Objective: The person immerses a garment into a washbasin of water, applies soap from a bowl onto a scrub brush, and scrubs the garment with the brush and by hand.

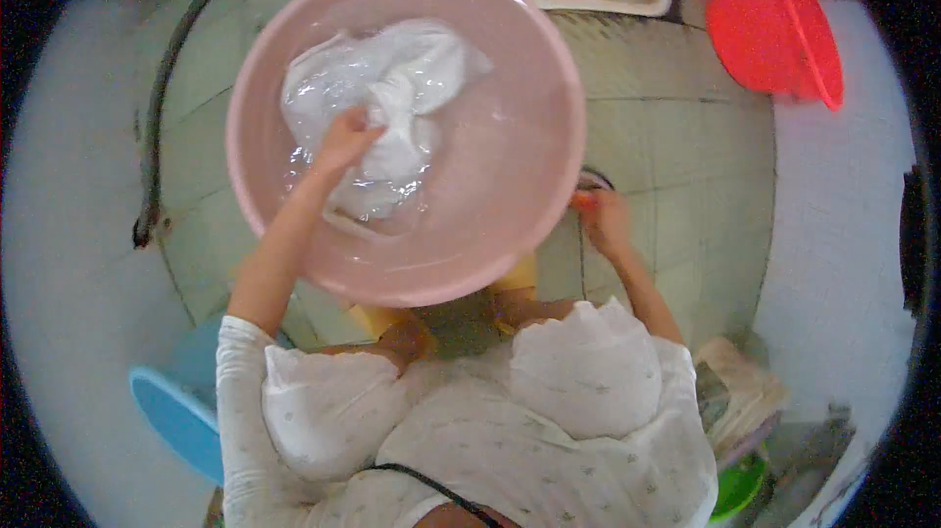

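Observation:
A large pink plastic basin stands before me with water in it. Wet white cloth lies bunched in the water, mostly in the basin's left half. My left hand pinches a raised fold near the middle of this cloth. Outside the basin's right rim is my right hand, lowered toward the floor. At its fingertips shows a small orange-red thing, too blurred to name. Just beyond it, a small rounded thing with a dark edge is partly hidden by the basin.
A squat toilet is set in the tiled floor at the far side. At the upper right is a red plastic dipper. A dark hose runs along the left wall. A blue basin leans at the lower left; a green container stands lower right.

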